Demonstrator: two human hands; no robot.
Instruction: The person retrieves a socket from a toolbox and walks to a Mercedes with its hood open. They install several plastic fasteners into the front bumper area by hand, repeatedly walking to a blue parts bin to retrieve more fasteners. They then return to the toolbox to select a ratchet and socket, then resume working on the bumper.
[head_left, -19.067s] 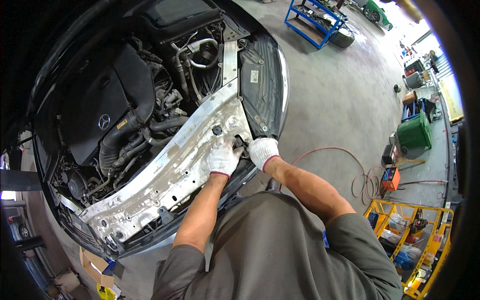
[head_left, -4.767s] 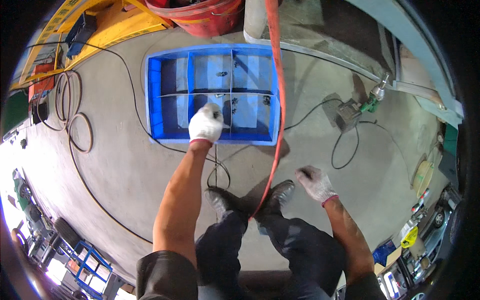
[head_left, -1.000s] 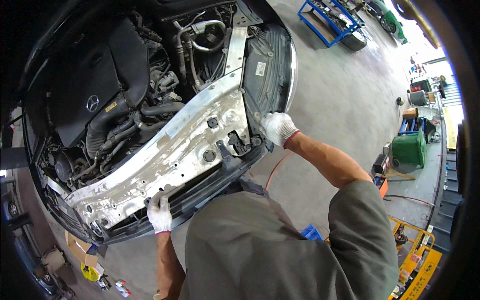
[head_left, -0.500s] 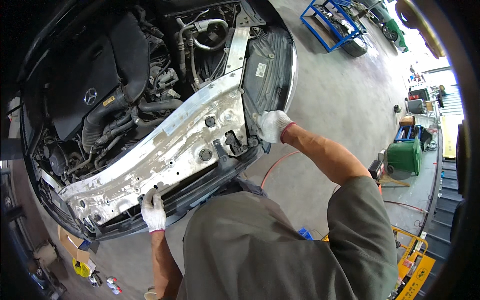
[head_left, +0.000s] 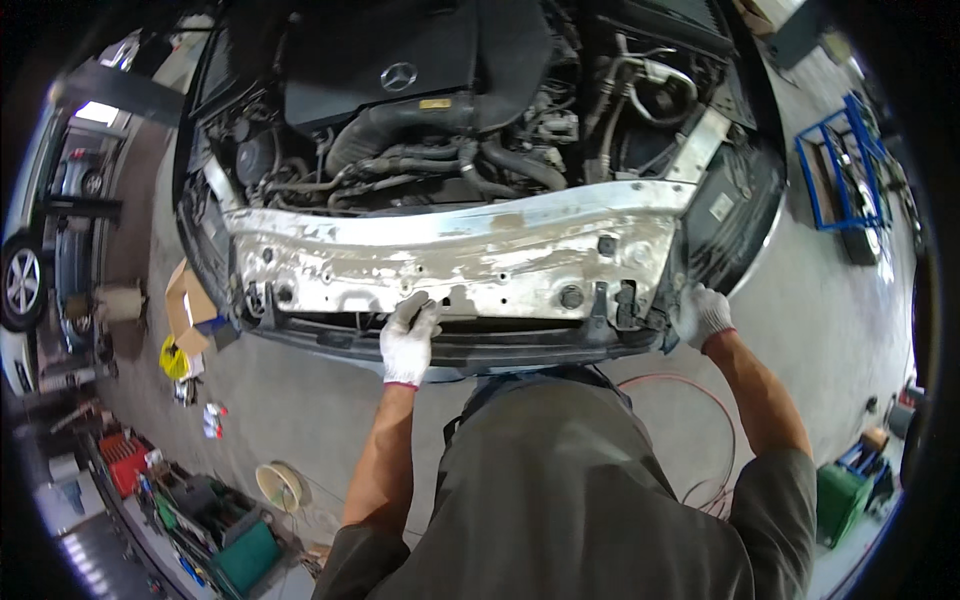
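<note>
At the front of a car point(head_left: 470, 150), the left hand point(head_left: 407, 345) lay at a panel point(head_left: 455, 252), the right hand point(head_left: 704, 316) by the headlight point(head_left: 733, 222) — whether bent fingers point(head_left: 405, 314) gripped, unclear — one slip could scratch metal.

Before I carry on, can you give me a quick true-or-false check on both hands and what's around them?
1. The left hand has its fingers at the front edge of the silver metal panel. True.
2. The right hand is to the right of the panel's lower right corner. True.
3. Both hands are bare. False: both are white-gloved.
4. The open cardboard box is at the far right. False: the open cardboard box is at the left.
5. A green bin shows at the lower right. True.
</note>
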